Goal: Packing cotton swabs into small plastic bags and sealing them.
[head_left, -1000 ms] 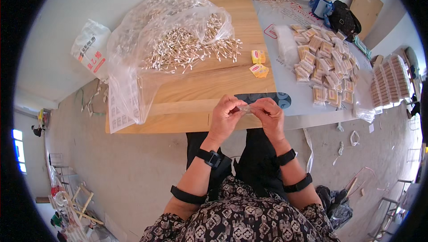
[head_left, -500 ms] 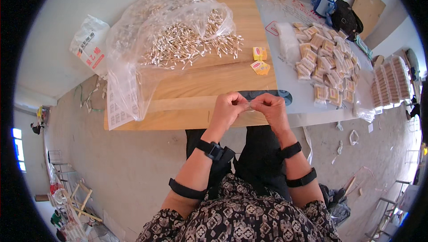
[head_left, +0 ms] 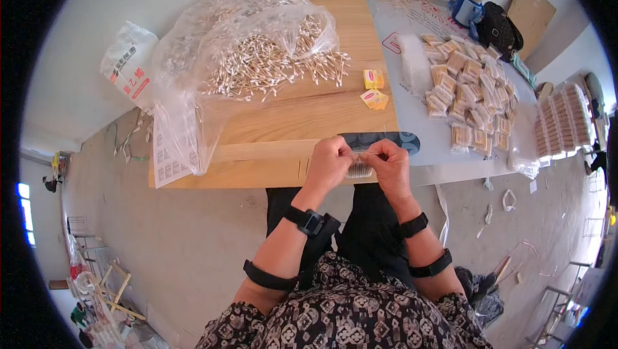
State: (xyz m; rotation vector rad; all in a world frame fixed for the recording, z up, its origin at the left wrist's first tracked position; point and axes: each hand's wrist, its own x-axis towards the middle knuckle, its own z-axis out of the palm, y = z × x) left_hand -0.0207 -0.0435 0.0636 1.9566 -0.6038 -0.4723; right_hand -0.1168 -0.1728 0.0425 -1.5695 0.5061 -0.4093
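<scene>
Close to the table's front edge, my left hand (head_left: 330, 161) and my right hand (head_left: 389, 164) pinch the top of a small clear bag of cotton swabs (head_left: 360, 169) from either side. The bag hangs between my fingertips, its row of swabs facing me; its top edge is partly hidden by my fingers. Behind my hands lies a dark, rounded strip (head_left: 409, 142). Two small stacks of yellow-and-white cards, an upper stack (head_left: 373, 79) and a fanned lower one (head_left: 374, 99), rest farther back. A large clear plastic bag (head_left: 187, 59) spills loose cotton swabs (head_left: 257, 63) onto the wooden table (head_left: 283, 124).
On the grey surface to the right lies a heap of filled swab packets (head_left: 473, 85), beside a stack of clear bags (head_left: 415, 63). Bundled packets (head_left: 565, 120) stand farther right. A blue jug (head_left: 467, 8) and a black bag (head_left: 501, 30) sit at the back.
My hands have moved slightly apart, with the fingers at the bag's top. The bag's row of swabs now shows below my fingertips, where it was mostly hidden before.
</scene>
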